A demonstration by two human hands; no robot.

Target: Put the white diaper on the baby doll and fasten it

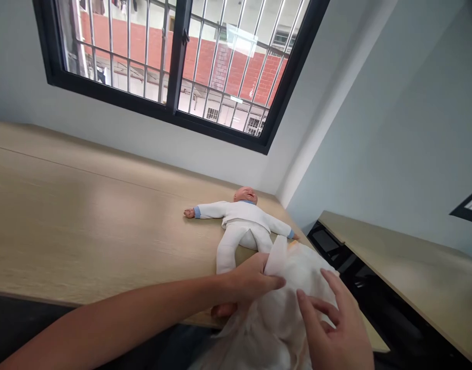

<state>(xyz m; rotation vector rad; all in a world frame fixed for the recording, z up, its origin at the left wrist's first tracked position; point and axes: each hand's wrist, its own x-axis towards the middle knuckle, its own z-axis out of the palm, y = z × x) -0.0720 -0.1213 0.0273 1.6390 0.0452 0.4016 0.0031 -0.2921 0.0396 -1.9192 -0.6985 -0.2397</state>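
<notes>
A baby doll (246, 218) in white clothes with blue cuffs lies on its back on the wooden table (105, 221), arms spread, head toward the wall. Near its legs, a white, partly see-through bag (274, 329) with white contents rests at the table's front edge. My left hand (255, 280) is closed on a folded white piece (277, 255) at the top of the bag, thumb beneath it. To the right, my right hand (332, 318) hovers over the bag with its fingers apart and curved, holding nothing.
A barred window (174, 110) with a dark frame is in the wall behind the table. At the right, beyond a dark gap, stands a second wooden table (409, 267) with black parts underneath.
</notes>
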